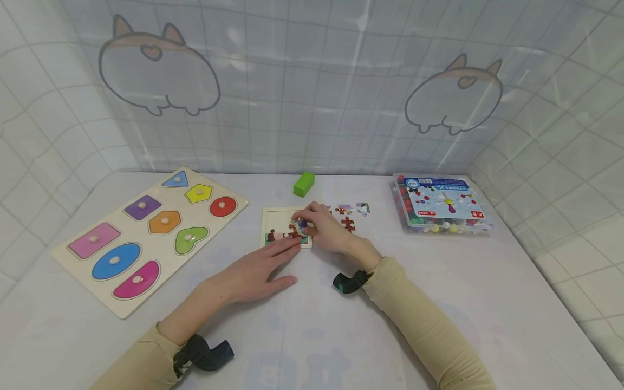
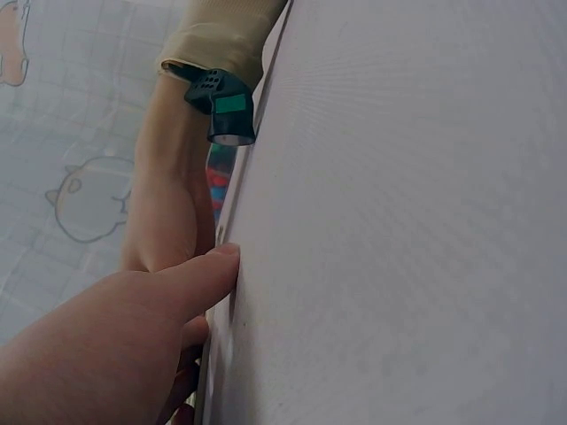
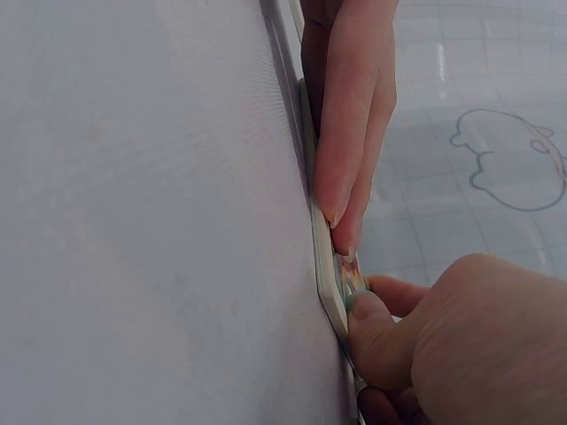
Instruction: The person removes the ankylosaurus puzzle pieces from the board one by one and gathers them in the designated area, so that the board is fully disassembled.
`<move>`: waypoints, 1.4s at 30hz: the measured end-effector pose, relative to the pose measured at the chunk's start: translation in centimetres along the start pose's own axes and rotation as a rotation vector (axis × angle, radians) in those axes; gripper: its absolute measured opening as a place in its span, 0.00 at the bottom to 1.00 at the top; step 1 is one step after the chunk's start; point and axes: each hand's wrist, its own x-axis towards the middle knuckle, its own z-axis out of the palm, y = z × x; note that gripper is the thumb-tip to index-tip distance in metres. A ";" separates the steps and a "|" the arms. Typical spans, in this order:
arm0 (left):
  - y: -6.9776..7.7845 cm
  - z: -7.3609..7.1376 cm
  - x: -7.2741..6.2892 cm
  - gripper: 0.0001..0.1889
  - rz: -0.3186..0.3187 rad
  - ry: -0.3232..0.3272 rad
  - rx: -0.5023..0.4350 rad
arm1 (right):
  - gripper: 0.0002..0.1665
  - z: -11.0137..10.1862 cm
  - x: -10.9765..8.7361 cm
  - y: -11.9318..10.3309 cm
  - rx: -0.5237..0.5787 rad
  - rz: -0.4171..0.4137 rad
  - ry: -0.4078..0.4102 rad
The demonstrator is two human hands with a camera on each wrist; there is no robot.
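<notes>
A small wooden jigsaw tray (image 1: 280, 218) lies on the white cloth, partly filled with picture pieces along its near side. My right hand (image 1: 327, 228) pinches a colourful jigsaw piece (image 1: 300, 224) between thumb and fingers, low over the right part of the tray. In the right wrist view the thumb (image 3: 370, 328) presses against that piece close to the tray's rim (image 3: 330, 279). My left hand (image 1: 255, 273) rests with straight fingers on the near side of the tray and its pieces, thumb out to the side. Several loose jigsaw pieces (image 1: 348, 224) lie right of the tray, partly hidden by my right hand.
At the left lies a large wooden shape board (image 1: 168, 246) with knobbed coloured shapes. Behind the tray sits a green block (image 1: 304, 184). A clear plastic box (image 1: 441, 203) of colourful parts stands at the right. A tiled-pattern cloth wall (image 1: 312, 108) closes off the back.
</notes>
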 end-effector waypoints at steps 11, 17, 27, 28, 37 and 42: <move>0.1 -0.1 0.0 0.38 -0.005 -0.006 0.000 | 0.20 0.1 0.0 0.1 -0.010 -0.027 0.001; 0.0 -0.1 -0.1 0.38 -0.001 -0.002 -0.004 | 0.20 0.1 -0.1 0.0 -0.015 -0.040 0.011; -0.1 0.0 0.0 0.38 0.006 -0.002 -0.017 | 0.20 -1.0 -0.8 0.1 -0.006 -0.030 0.028; -0.1 0.0 0.0 0.38 0.006 0.000 -0.018 | 0.21 -1.2 -1.0 0.3 -0.002 -0.030 0.037; 0.0 0.0 0.1 0.38 0.001 0.000 -0.018 | 0.24 -3.8 -3.8 3.1 0.040 -0.004 0.094; -0.1 0.1 0.0 0.38 -0.004 0.005 -0.026 | 0.25 -5.1 -5.7 4.6 0.061 0.045 0.120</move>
